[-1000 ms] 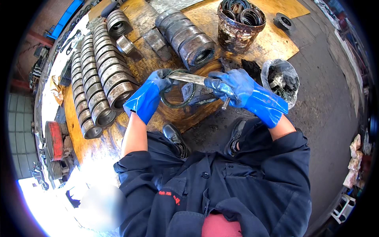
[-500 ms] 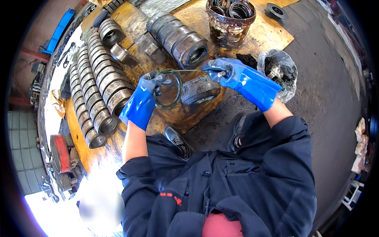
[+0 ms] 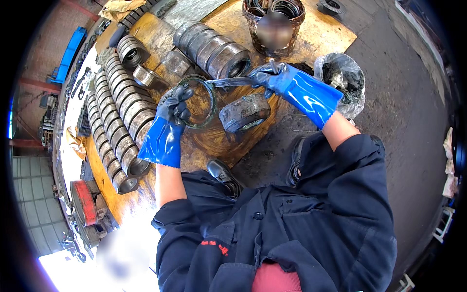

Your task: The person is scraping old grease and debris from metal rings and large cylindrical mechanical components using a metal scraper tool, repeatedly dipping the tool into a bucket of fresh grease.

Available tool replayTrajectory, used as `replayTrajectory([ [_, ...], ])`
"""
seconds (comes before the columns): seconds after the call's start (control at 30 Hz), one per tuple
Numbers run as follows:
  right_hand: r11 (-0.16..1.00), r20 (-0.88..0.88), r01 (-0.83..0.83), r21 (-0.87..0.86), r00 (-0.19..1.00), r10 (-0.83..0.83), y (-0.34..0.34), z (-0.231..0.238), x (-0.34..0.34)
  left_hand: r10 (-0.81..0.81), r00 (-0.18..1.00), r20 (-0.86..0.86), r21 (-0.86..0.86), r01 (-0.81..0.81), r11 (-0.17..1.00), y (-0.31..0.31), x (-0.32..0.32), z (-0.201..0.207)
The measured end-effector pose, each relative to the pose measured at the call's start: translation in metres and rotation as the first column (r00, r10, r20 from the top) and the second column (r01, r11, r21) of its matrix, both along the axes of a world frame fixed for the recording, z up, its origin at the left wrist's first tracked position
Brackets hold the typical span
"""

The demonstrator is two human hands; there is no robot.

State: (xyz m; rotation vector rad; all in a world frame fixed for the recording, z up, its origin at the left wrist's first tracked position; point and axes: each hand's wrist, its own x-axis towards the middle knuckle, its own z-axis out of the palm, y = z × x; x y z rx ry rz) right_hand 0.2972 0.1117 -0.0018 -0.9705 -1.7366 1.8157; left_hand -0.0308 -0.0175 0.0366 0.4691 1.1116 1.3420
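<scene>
And here's the left hand (image 3: 174, 103), up over the wooden board (image 3: 211, 143), fingers curled in and pinching the left side of a slim dark ring (image 3: 214, 100)! The hoop sits to the right of those fingers, clear of the palm for most of its round — exactly where each fingertip presses, I can't tell. It looks a light thing, perhaps a little springy, and that grimy sheen says slippery; I'd grip it by the rim, well away from the metal. Now the right hand (image 3: 279, 78): fingers bunched tight round a flat metal strip (image 3: 233, 82), its tip reaching left to the ring's upper right edge — touching or just beside, hard to say! Below, a thick metal collar (image 3: 244, 113) rests on the board, apart from both hands
</scene>
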Motion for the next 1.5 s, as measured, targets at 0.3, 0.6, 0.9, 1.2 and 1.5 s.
replayTrajectory([
  [0.3,0.958,0.086,-0.018,-0.285,0.995,0.044,0.007,0.015,0.006,-0.136,0.990,0.043,0.207,0.124,0.970,0.006,0.001,0.002],
  [0.6,0.800,0.082,0.184,-0.572,0.983,-0.167,-0.019,0.033,-0.003,-0.149,0.985,0.085,0.345,0.111,0.932,0.009,0.001,0.006],
  [0.9,0.518,0.045,0.200,-0.832,0.954,-0.295,-0.048,0.039,-0.011,-0.154,0.985,0.076,0.509,0.095,0.856,0.004,-0.002,0.026],
  [1.2,0.235,-0.424,-0.358,-0.904,0.818,-0.388,-0.082,0.028,-0.020,0.058,0.997,0.055,0.603,-0.079,0.794,-0.002,0.002,0.020],
  [1.5,-0.113,-0.548,-0.664,-0.739,0.691,-0.472,-0.111,0.042,-0.030,-0.061,0.988,0.141,0.669,-0.050,0.741,0.015,-0.005,0.012],
])
